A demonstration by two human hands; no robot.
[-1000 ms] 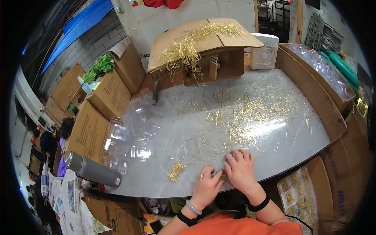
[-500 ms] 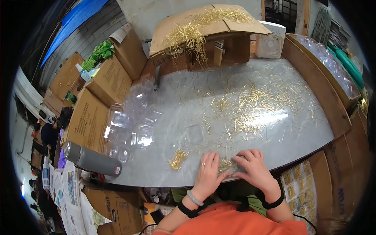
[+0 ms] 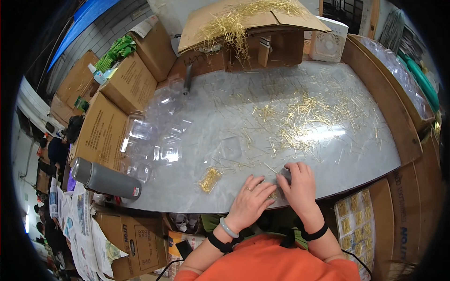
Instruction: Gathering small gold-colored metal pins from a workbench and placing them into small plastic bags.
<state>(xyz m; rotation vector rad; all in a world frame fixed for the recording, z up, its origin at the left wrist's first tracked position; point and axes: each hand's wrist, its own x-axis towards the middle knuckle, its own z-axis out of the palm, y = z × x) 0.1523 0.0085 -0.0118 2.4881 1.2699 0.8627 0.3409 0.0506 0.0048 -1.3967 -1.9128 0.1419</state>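
Near the front edge of the grey table, my left hand [image 3: 255, 199] curls its fingers over a small clear plastic box with gold wire hooks [image 3: 273, 193], mostly hidden beneath it. My right hand [image 3: 300, 188] is beside it, with bent fingers and the thumb close together; what lies between their tips is too small to make out. Left of my hands stands another clear box packed with gold hooks [image 3: 209, 180]. A clear plastic piece [image 3: 230, 148] lies flat farther back. Loose gold hooks [image 3: 304, 124] are scattered in a heap across the table's middle and right.
Empty clear plastic boxes [image 3: 157, 136] are piled at the left, beside a grey bottle [image 3: 107, 180] lying on its side. Cardboard boxes [image 3: 101, 140] edge the left. At the back are a hook-covered carton [image 3: 262, 23] and a white fan [image 3: 329, 41]. Filled packs [image 3: 356, 222] sit lower right.
My left fingers have bent down over the small box, and my right hand has shifted slightly up and right, its fingers drawing together. The whole view has tilted a little.
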